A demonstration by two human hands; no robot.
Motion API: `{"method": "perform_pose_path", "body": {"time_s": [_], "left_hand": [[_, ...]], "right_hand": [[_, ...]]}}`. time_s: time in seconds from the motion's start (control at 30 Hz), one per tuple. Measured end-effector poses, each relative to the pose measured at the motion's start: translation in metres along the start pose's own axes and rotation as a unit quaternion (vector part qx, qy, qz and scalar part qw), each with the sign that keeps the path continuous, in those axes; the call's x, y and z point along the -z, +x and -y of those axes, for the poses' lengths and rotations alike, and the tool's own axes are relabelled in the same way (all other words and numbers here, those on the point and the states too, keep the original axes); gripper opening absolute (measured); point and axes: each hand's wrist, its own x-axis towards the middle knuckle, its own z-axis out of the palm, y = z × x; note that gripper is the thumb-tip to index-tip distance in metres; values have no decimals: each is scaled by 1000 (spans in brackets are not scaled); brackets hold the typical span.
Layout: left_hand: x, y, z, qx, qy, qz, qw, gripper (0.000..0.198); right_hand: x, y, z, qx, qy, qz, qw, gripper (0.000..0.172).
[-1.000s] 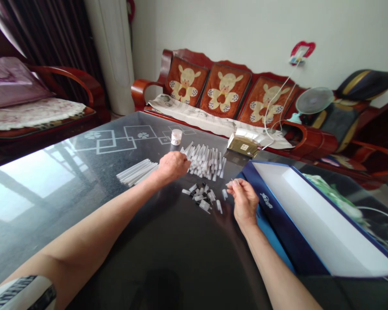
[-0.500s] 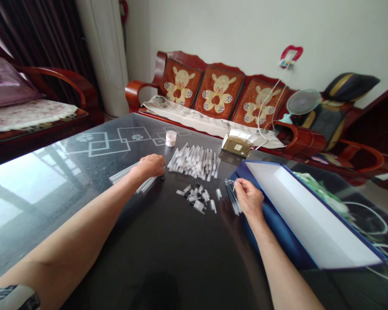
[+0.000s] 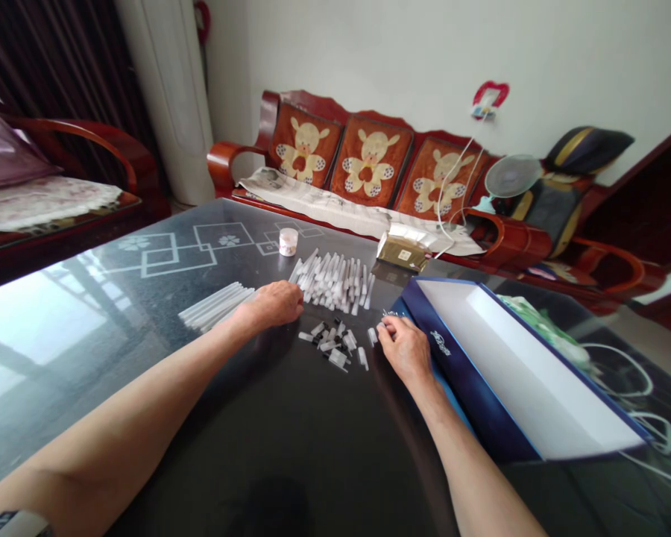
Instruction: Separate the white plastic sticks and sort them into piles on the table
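My left hand is closed, fingers curled down, between a bundle of clear plastic tubes and a heap of frosted white tubes. Whatever it holds is hidden under the fingers. My right hand is closed too, its thumb and fingers pinched together over a row of thin rods; only the rod tips show past the knuckles. I cannot make out what is in that pinch. Between both hands lies a loose pile of short clear caps and black pieces. One clear cap lies apart on its right.
A blue box with a white inside stands open beside my right forearm. Farther back are a small white cup and a gold tissue box. White cables and a green bag lie behind the blue box.
My left hand has moved right, off the clear tubes and toward the white heap. My right hand has shifted slightly left and nearer, now covering most of the thin rods.
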Motion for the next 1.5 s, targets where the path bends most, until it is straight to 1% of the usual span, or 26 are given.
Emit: {"method": "perform_pose_path", "body": {"time_s": [0.07,0.13,0.2,0.27,0.33,0.4,0.47,0.57,0.63,0.7,0.77,0.83,0.93,1.0,1.1,1.2,1.33,1.5], "left_hand": [[-2,-1,-4,-9,6,12,1000,31],[-2,0,-4,-5,10,17,1000,31],[2,2,2,9,3,9,1000,32],[7,4,12,31,-3,5,1000,33],[12,4,21,53,5,15,998,31],[15,3,24,61,20,28,998,30],[14,1,21,55,31,30,998,29],[8,-2,9,21,42,27,999,30],[4,-2,0,-6,36,26,999,29],[1,-2,-6,-31,12,15,999,29],[0,-1,-9,-39,-14,-13,999,30],[-2,0,-11,-27,-23,-48,998,34],[-6,3,-11,-5,-28,-99,995,38],[-11,4,-10,-3,-35,-117,993,38],[-17,4,-11,-9,-43,-110,993,37],[-19,4,-13,-20,-52,-104,993,36],[-19,3,-15,-34,-57,-110,992,35],[-18,3,-16,-38,-59,-106,992,34]], "right_hand": [[0,-1,4,12,0,6,1000,22],[-1,-1,9,36,6,23,999,24],[-2,-1,13,58,27,32,997,27],[-2,-1,17,67,46,26,996,29],[-3,-1,18,64,46,23,997,30],[-4,-2,20,62,42,36,997,29],[-5,-4,23,68,45,53,995,29],[-7,-7,32,86,72,65,992,28],[-7,-10,37,96,94,64,989,27],[-7,-11,39,95,112,46,988,26],[-7,-8,35,82,113,18,990,24],[-6,0,28,68,89,7,994,23],[-8,24,18,49,10,34,998,23],[-12,45,16,21,-45,58,997,22],[-22,73,16,-58,-97,105,988,22],[-34,90,14,-118,-111,134,978,23],[-42,97,6,-141,-112,151,972,20],[-40,99,1,-155,-123,173,965,19]]}}
